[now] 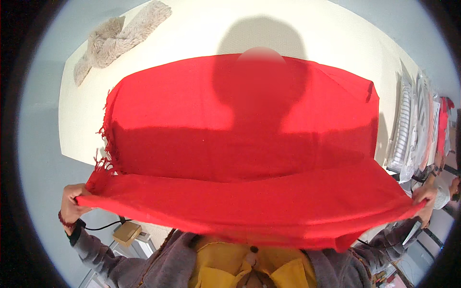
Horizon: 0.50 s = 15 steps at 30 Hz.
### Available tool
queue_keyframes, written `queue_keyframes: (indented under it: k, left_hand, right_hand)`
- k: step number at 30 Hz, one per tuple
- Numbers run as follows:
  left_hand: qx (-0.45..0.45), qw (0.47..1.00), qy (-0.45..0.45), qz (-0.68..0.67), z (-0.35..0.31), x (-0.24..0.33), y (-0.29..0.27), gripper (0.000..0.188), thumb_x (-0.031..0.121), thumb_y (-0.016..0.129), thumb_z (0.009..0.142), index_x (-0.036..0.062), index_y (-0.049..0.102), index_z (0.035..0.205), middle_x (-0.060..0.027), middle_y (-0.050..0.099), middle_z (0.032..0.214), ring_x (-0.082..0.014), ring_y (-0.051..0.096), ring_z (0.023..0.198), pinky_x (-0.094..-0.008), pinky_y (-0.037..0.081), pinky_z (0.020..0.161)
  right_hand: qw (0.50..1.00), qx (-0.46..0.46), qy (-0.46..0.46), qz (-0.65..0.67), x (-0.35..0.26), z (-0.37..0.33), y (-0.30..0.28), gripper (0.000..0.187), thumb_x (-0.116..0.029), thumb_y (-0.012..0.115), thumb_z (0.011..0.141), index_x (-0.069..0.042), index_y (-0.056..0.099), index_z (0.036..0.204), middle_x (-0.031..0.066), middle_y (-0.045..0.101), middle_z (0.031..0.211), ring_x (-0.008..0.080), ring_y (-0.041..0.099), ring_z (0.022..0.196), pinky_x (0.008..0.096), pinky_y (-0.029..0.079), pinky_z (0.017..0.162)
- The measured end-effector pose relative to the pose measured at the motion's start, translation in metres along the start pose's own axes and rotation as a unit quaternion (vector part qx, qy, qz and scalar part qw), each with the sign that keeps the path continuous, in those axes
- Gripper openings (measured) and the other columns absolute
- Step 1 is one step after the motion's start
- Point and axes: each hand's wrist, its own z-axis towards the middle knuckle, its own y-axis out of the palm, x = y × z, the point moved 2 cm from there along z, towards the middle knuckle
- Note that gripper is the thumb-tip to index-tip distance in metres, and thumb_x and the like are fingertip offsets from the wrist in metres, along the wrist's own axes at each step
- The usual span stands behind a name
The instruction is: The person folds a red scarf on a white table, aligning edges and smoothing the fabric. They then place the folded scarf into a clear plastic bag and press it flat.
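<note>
Table: a cream-coloured top (192, 29) fills most of the view beyond the person, its edges bent by the lens.
Red cloth: a wide, fringed piece (192, 153) lies spread over the middle of the table; its near part is lifted off toward the person's chest, stretched from hand to hand and sagging between them, with a fold line running across.
Shadow: a dark head-and-shoulders shape (259, 96) falls over the cloth and the table behind it.
Jacket: grey-purple (177, 259), worn open, its sleeves reaching out to both sides.
Shirt: mustard yellow (216, 259), partly covered by the hanging cloth.
Packages: clear-wrapped, folded textiles (406, 129), striped and plain, stand in a row along the table's right end.
Fluffy scarf: beige and furry (108, 43), crossed over itself at the table's far left corner, well apart from the cloth.
Hands: far apart; the left hand (74, 201) is clamped on the cloth's near left corner, the right hand (425, 199) on its near right corner.
Box: small, brown (127, 233), below the table's level, near the left forearm.
Fringe: red tassels (106, 144) along the cloth's left edge, some tangled.
Wristband: dark red (66, 221), around the left wrist.
</note>
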Motion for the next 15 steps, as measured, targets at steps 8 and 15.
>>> queue_keyframes:
  k: [8, 15]
  left_hand:
    - [-0.172, 0.984, 0.04, -0.011, -0.069, -0.005, -0.041, 0.028, 0.02, 0.093, 0.064, 0.0044, 0.072, 0.074, -0.0046, 0.067, 0.065, -0.0137, 0.064, 0.056, -0.0272, 0.044, 0.052]
    - [-0.105, 0.99, 0.005, 0.094, 0.05, -0.013, -0.052, 0.033, 0.019, 0.08, 0.067, 0.0017, 0.052, 0.069, -0.0052, 0.054, 0.066, -0.014, 0.052, 0.06, -0.0291, 0.041, 0.056]
  right_hand:
    - [0.988, -0.151, 0.001, 0.046, 0.0, -0.077, -0.011, 0.037, -0.023, 0.081, 0.075, -0.005, 0.057, 0.097, 0.0096, 0.062, 0.079, 0.0255, 0.059, 0.065, 0.0354, 0.045, 0.055]
    - [0.88, 0.391, 0.16, -0.218, 0.001, -0.036, -0.01, 0.035, -0.021, 0.08, 0.071, -0.005, 0.057, 0.093, 0.008, 0.062, 0.093, 0.0196, 0.061, 0.084, 0.0329, 0.049, 0.071]
